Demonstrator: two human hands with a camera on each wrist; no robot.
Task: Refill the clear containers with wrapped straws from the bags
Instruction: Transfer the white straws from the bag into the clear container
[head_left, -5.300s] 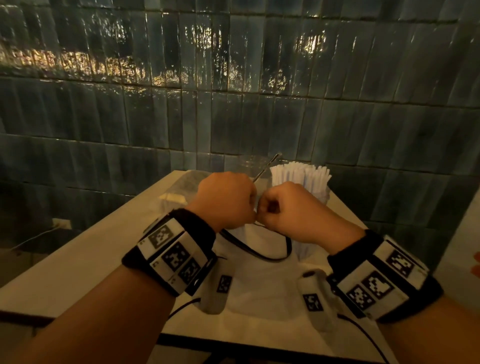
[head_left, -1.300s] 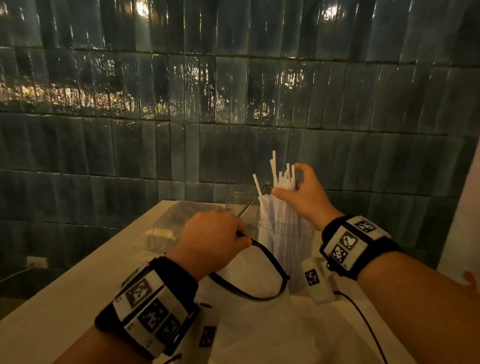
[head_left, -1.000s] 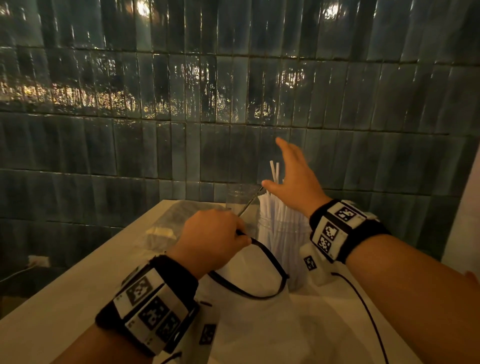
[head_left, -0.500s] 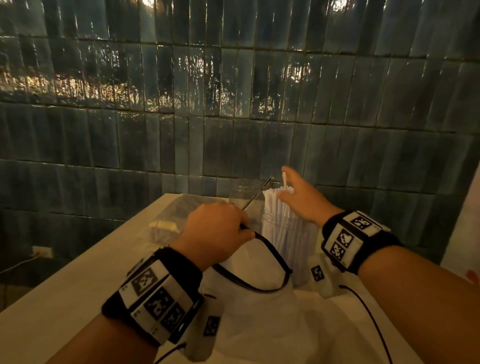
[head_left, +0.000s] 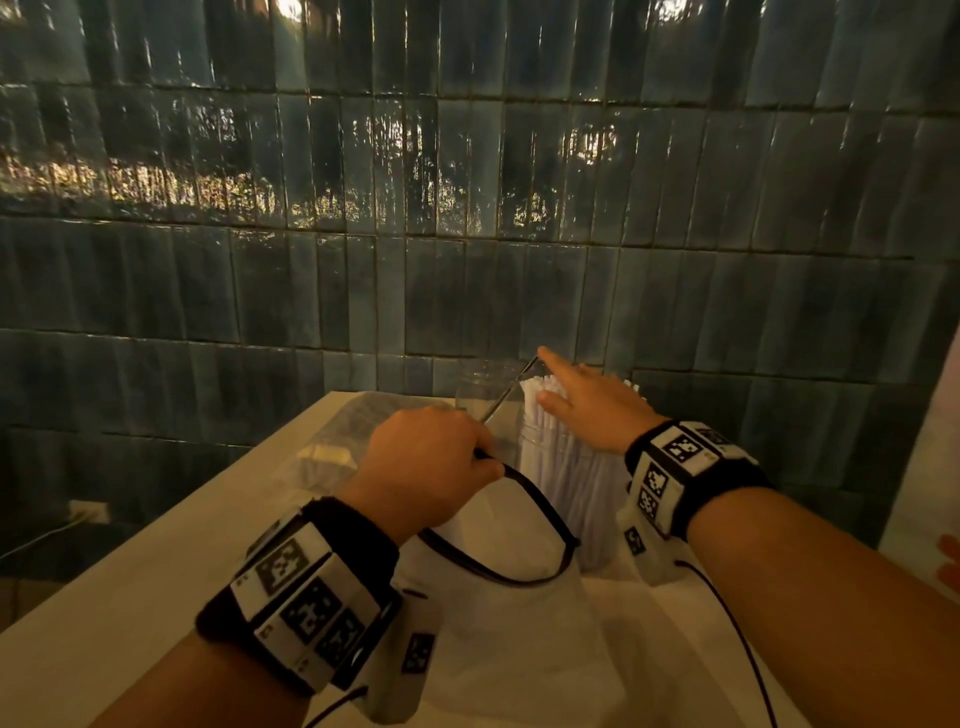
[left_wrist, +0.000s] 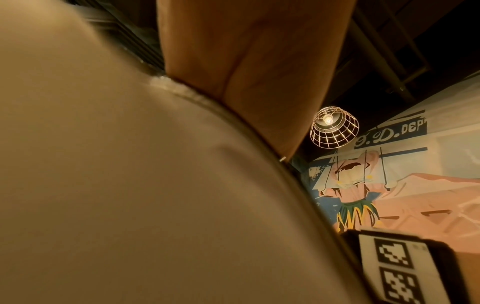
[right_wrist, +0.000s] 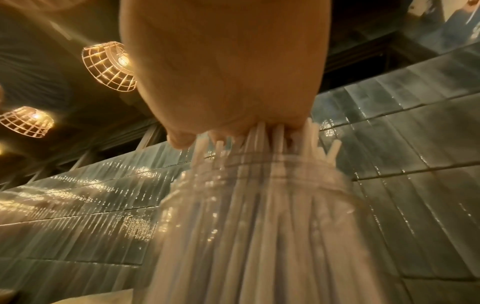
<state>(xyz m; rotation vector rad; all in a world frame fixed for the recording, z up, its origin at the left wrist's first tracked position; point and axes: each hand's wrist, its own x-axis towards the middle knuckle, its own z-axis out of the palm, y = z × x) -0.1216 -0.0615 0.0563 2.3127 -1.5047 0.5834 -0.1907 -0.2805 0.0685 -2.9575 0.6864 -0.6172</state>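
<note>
1. A wall painting in the left wrist view carries a dark banner with partly legible letters ending "D. DEP".
2. The clear container stands on the desk, packed with upright wrapped straws.
3. Just left of the container stands a clear jar holding a thin rod; its other contents cannot be made out.
4. The right hand rests flat on the straw tops, fingers straight.
5. In front of the container, the left hand curls round the dark rim of a white bag.

Glossy dark-teal ceramic wall tiles above a matt cream table; clear glass jar of white paper-wrapped straws.
</note>
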